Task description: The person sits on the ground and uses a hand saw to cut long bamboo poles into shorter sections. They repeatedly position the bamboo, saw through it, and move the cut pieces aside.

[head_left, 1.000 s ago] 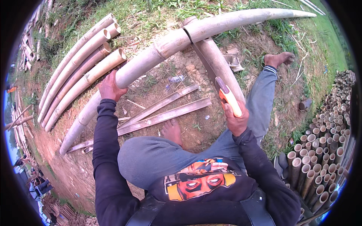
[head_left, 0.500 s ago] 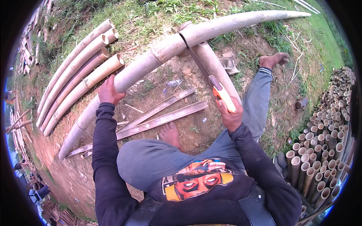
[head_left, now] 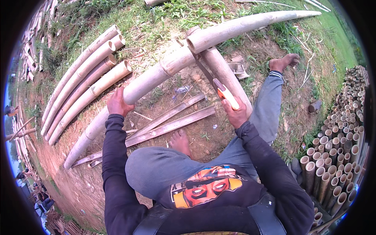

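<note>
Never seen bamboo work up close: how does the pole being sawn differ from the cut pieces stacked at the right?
The long pole lies sideways, whole, under the left hand; the stacked pieces are thinner, showing hollow ends. The right hand saws only the pole. Both are pale bamboo.

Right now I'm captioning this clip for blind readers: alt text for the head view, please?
Seated person's left hand steadies a long bamboo pole while the right hand holds an orange-handled saw against it; cut bamboo lies stacked around.

Smooth matt bamboo pole [head_left: 156, 76], orange plastic saw handle [head_left: 228, 96]
</note>
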`<action>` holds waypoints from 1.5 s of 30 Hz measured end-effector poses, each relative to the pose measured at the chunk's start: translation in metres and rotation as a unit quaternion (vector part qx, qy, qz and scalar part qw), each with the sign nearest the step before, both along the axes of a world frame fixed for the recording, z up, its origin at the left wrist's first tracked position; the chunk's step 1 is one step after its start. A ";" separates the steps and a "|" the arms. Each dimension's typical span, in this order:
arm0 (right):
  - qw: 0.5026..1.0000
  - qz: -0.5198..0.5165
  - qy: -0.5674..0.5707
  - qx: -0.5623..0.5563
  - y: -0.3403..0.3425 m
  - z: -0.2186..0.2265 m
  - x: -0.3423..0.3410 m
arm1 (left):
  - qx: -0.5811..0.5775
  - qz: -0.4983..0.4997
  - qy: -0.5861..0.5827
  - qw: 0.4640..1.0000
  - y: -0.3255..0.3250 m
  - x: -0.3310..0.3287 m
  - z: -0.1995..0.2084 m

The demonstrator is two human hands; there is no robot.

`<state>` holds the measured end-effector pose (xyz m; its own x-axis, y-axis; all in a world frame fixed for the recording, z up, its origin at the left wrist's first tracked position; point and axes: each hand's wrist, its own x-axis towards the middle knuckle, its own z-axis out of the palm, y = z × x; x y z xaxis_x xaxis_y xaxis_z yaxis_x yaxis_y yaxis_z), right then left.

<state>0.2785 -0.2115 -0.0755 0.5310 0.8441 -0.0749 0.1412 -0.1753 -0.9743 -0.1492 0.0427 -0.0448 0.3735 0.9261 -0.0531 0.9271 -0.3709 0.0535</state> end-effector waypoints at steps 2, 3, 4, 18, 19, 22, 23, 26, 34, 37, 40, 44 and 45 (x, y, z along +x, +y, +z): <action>1.000 0.009 -0.018 0.015 -0.055 -0.013 0.002 | -0.012 0.005 -0.004 1.000 -0.004 -0.007 -0.004; 0.999 0.025 0.002 -0.026 -0.072 -0.013 0.006 | -0.026 0.003 -0.009 1.000 -0.007 -0.011 -0.005; 0.998 0.036 0.023 -0.050 -0.081 -0.009 0.010 | -0.043 0.013 -0.005 0.999 -0.008 -0.014 -0.003; 0.983 0.041 0.068 -0.166 0.005 0.023 -0.047 | -0.080 -0.022 -0.083 0.993 -0.172 -0.028 0.021; 0.984 -0.003 0.086 -0.155 -0.002 0.023 -0.049 | -0.008 -0.023 -0.125 0.992 -0.184 -0.036 0.017; 0.968 0.007 0.201 -0.151 -0.022 0.027 -0.043 | 0.220 0.290 -0.183 0.913 -0.236 -0.062 -0.002; 0.959 0.024 0.243 -0.141 -0.029 0.027 -0.042 | 0.205 0.430 -0.360 0.802 -0.245 -0.070 -0.015; 0.962 0.026 0.210 -0.172 -0.044 0.019 -0.043 | 0.098 0.584 -0.725 0.351 -0.253 -0.086 -0.058; 0.965 0.084 0.213 -0.124 -0.053 0.013 -0.050 | 0.021 0.517 -0.811 0.271 -0.230 -0.080 -0.094; 0.945 0.078 0.250 -0.195 -0.022 0.014 -0.060 | 0.042 0.526 -0.793 0.305 -0.200 -0.091 -0.082; 0.947 0.111 0.255 -0.157 0.044 0.009 -0.096 | 0.051 0.528 -0.785 0.321 -0.135 -0.136 -0.066; 0.923 0.171 0.322 -0.120 0.181 0.015 -0.180 | 0.091 0.463 -0.827 0.306 -0.020 -0.220 -0.018; 0.900 0.235 0.351 -0.109 0.216 0.023 -0.199 | 0.088 0.441 -0.831 0.327 0.004 -0.241 0.001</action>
